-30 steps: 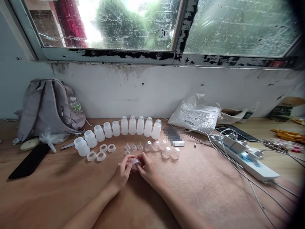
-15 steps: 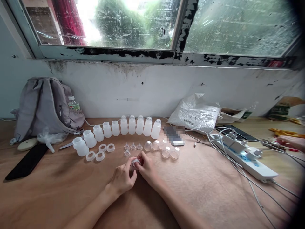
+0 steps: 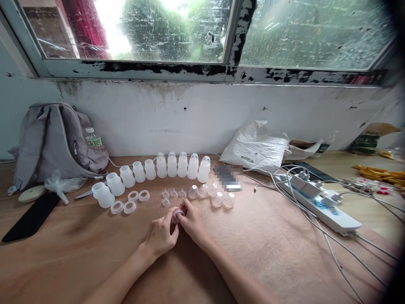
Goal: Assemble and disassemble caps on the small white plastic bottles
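Observation:
Both hands meet over the table around a whitish bottle collar ring (image 3: 178,214), partly hidden by fingers. My left hand (image 3: 161,235) grips it from the left, fingers curled round it. On the other side my right hand (image 3: 192,223) has its thumb and fingers pressed on the ring. Just beyond lie several clear bottle nipples (image 3: 174,193). Left of them are several loose collar rings (image 3: 129,207); to the right sit clear domed caps (image 3: 193,192). Behind stand open baby bottles (image 3: 115,184) and capped baby bottles (image 3: 182,165) in a curved row.
A grey backpack (image 3: 53,143) with a water bottle (image 3: 93,138), a black phone-like slab (image 3: 31,217) and a plastic bag are at left. A silvery package (image 3: 256,145) leans on the wall. Right, a power strip (image 3: 319,204) trails white cables near yellow items (image 3: 379,174).
The view has shifted slightly, so everything sits a little further left. Both hands remain on the collar ring. Another person's hand at the far right has gone out of view.

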`<state>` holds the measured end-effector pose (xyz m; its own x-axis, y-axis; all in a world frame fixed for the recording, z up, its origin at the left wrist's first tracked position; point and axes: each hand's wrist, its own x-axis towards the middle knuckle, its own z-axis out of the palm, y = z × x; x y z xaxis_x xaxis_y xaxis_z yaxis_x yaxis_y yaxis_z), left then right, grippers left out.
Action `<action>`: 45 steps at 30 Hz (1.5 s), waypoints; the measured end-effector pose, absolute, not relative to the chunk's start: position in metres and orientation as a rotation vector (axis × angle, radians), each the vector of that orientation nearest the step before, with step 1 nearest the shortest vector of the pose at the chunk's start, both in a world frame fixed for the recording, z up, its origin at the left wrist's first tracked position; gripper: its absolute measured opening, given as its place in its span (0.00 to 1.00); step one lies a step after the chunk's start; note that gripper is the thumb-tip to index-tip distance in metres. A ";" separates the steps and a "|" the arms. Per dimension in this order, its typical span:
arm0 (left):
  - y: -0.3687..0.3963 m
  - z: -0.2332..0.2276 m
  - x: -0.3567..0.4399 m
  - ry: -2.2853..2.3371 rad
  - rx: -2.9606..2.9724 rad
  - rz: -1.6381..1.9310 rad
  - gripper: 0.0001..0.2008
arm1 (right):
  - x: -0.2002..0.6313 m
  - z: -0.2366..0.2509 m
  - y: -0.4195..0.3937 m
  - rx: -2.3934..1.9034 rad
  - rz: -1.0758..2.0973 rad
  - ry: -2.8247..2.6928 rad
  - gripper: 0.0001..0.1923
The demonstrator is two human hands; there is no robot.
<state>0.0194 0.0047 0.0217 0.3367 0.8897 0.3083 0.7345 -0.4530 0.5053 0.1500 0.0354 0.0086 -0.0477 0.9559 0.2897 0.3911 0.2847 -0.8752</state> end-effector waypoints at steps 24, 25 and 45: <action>0.024 0.014 0.006 1.297 1.468 1.106 0.12 | 0.159 0.024 0.030 -1.106 0.835 -1.772 0.09; 0.025 0.014 0.006 1.242 1.419 1.099 0.12 | 0.159 0.023 0.030 -1.106 0.837 -1.787 0.08; 0.015 0.025 0.017 1.091 1.186 1.080 0.17 | 0.161 0.027 0.028 -1.020 1.031 -1.904 0.15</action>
<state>0.0165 0.0148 0.0246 0.1478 0.9871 -0.0613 -0.0512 0.0695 0.9963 0.1610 0.0283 0.0274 -0.4185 0.8805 0.2228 0.2945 0.3636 -0.8838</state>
